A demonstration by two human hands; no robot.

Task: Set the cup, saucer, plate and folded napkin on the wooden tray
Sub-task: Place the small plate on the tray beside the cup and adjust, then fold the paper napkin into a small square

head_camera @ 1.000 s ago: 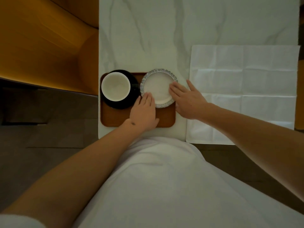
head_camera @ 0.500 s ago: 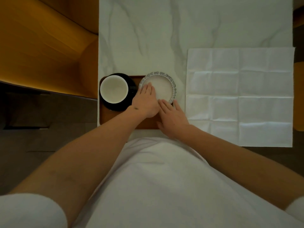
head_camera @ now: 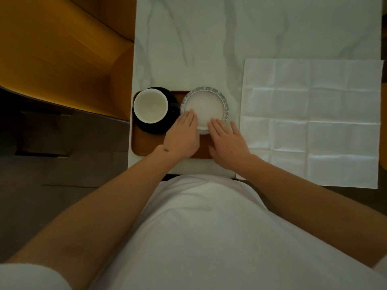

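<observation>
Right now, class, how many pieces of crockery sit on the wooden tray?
3: the white cup stands on the black saucer at the tray's left; the fluted plate sits right of them, fingertips of both hands on it. None seem hidden.

I find no writing, label, brand, number or sign that I can read anywhere in front of me.
</observation>
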